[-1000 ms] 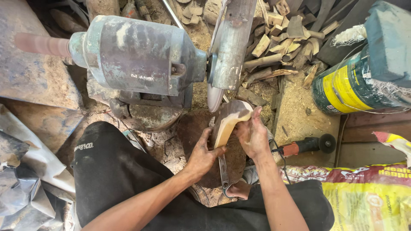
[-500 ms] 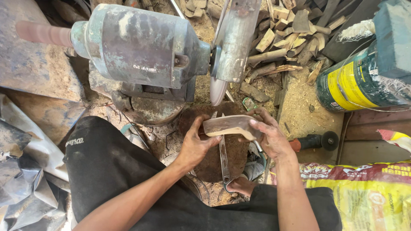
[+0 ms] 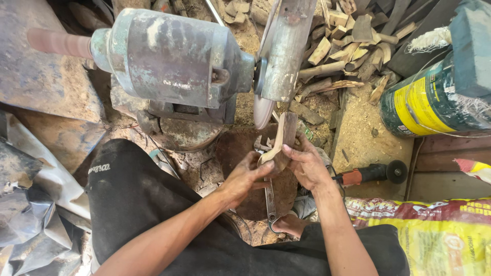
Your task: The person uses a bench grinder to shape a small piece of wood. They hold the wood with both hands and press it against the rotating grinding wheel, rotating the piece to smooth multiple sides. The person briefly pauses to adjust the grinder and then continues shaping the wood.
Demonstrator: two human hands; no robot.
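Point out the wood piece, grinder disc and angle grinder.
wood piece (image 3: 283,137), head view, on its upper flat face.
grinder disc (image 3: 263,112), head view, on its lower rim.
angle grinder (image 3: 369,174), head view, on its dark body.

I sit low on a dirt floor (image 3: 363,133) thick with sawdust, in flat daylight. Ahead of me wood offcuts (image 3: 348,46) lie heaped. A rusty metal sheet (image 3: 41,87) lies to my left, crumpled grey plastic (image 3: 25,204) below it; a yellow printed sack (image 3: 440,235) lies at my right.
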